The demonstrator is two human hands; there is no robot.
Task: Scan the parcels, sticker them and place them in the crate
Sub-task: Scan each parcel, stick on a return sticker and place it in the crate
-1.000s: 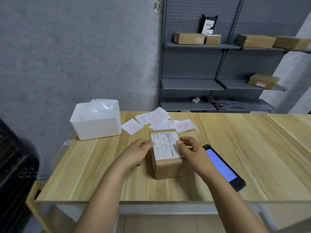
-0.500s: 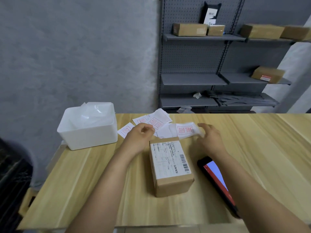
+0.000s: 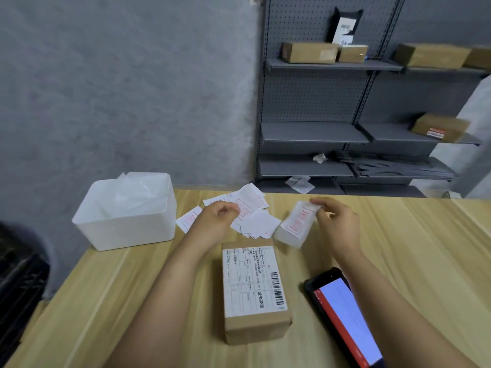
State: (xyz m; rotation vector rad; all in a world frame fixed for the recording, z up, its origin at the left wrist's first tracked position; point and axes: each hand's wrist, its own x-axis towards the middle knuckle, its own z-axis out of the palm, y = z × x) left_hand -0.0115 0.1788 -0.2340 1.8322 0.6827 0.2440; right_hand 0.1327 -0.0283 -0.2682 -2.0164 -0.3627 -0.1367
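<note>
One parcel (image 3: 254, 293) on the table, five on the shelves — one phone (image 3: 345, 317), one white bin (image 3: 127, 224), two hands.

A matt brown cardboard parcel (image 3: 255, 296) with a smooth white paper shipping label (image 3: 252, 280) sat on a pale wood-grain table (image 3: 398, 248), beside paper stickers (image 3: 249, 213), a glossy black phone (image 3: 345, 317), a smooth white plastic bin (image 3: 127, 221) and grey perforated metal shelving (image 3: 318, 102).

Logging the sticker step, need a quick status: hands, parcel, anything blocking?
Right hand pinches a sticker sheet, lifted off the table. Left hand curled over the sticker pile; grip unclear. Parcel label up, untouched. Scanner beside it; nothing blocking.
</note>
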